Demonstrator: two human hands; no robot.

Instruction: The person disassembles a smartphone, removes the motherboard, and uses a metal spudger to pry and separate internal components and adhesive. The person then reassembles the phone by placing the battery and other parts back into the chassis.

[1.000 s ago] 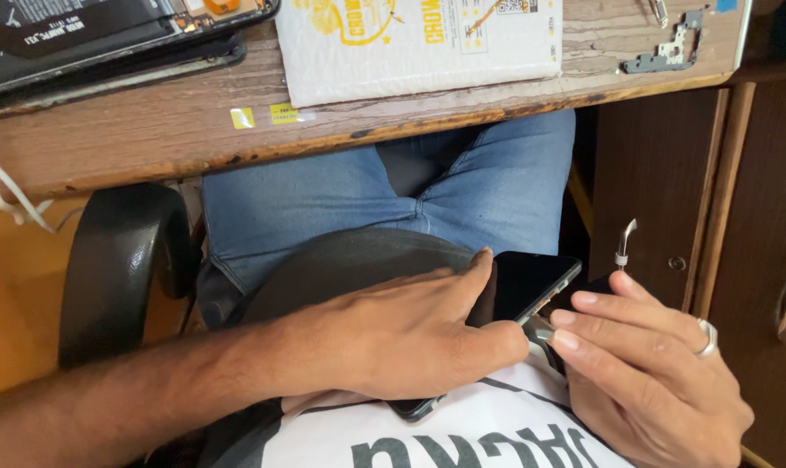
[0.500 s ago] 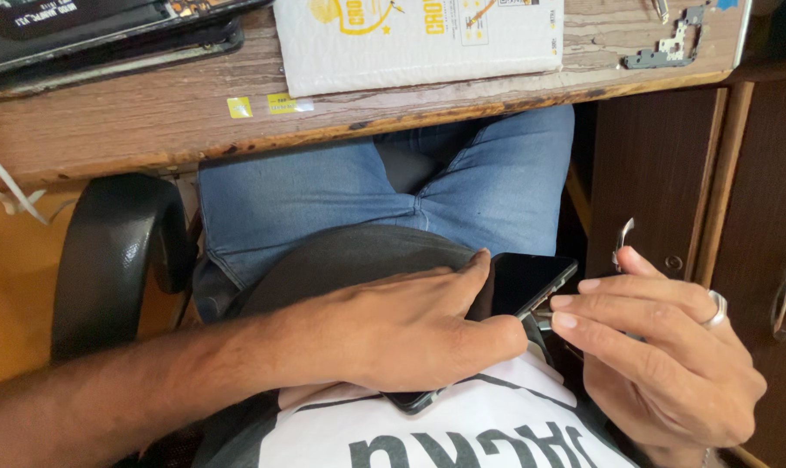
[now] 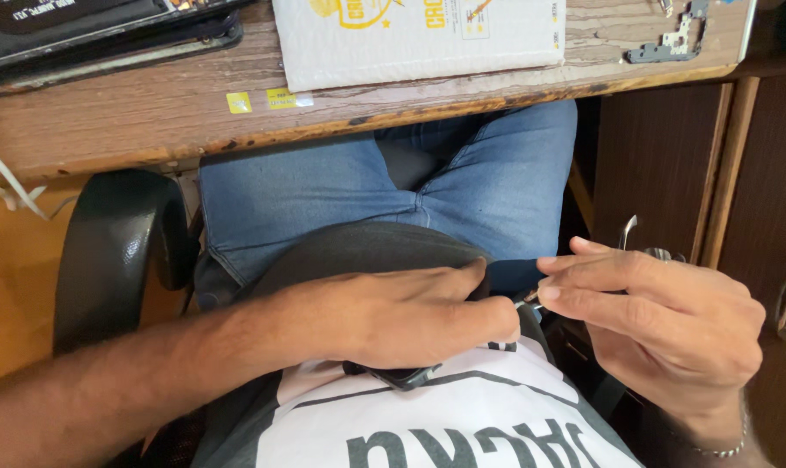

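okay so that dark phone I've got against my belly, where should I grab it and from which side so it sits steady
Judging by the pose, grip the dark phone across its long edges, coming from the left, as the left hand does now. It lies flat against the shirt, mostly hidden, with only its lower corner showing. That leaves the right-hand end free, where the right hand holds a small tool.

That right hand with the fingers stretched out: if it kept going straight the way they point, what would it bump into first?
The right hand points toward the left hand, whose fingertips it nearly meets over the dark phone. It would likely meet those first, though depth is unclear.
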